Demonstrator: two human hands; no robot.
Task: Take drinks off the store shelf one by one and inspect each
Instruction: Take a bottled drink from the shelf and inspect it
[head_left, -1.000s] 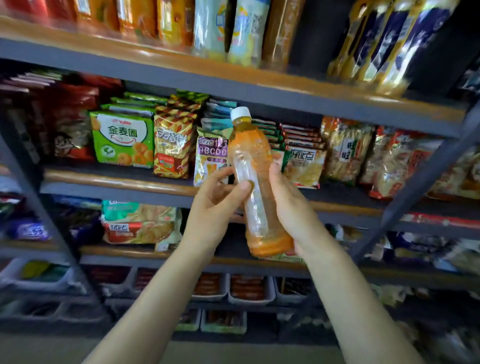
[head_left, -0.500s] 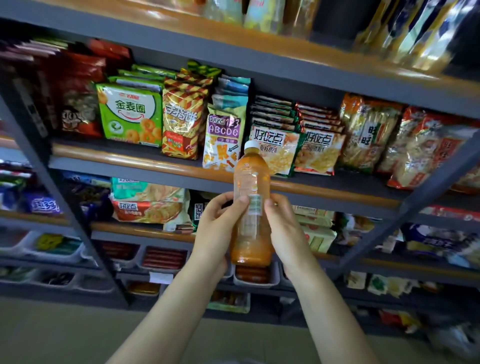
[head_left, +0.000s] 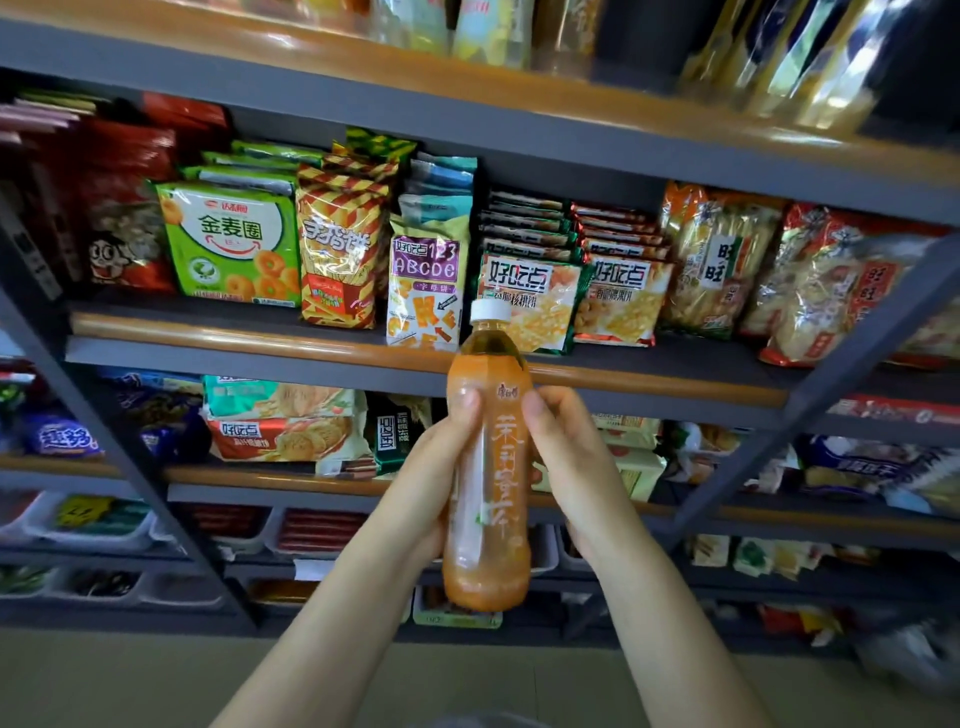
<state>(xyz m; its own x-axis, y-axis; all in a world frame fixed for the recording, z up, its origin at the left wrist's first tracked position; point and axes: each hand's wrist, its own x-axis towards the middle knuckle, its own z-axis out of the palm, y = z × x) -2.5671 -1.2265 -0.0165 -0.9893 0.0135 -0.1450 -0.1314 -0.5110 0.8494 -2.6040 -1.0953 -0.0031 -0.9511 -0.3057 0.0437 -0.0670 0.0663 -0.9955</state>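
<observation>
An orange drink bottle (head_left: 488, 467) with a white cap and an orange label with white characters stands upright in front of the shelves. My left hand (head_left: 434, 478) grips its left side, thumb on the label. My right hand (head_left: 566, 467) grips its right side, thumb near the top of the label. More drink bottles (head_left: 769, 57) stand on the top shelf, their upper parts cut off by the frame edge.
A grey metal store shelf (head_left: 363, 358) with wooden front rails fills the view. Snack bags (head_left: 234, 244) crowd the middle tiers. White trays (head_left: 317, 535) of goods sit on the low tiers. A diagonal grey brace (head_left: 810, 395) crosses at right. Beige floor (head_left: 156, 686) lies below.
Both hands have lowered the bottle from the upper shelf level and turned it, so the label's front with white characters now faces me. The view has tilted down.
</observation>
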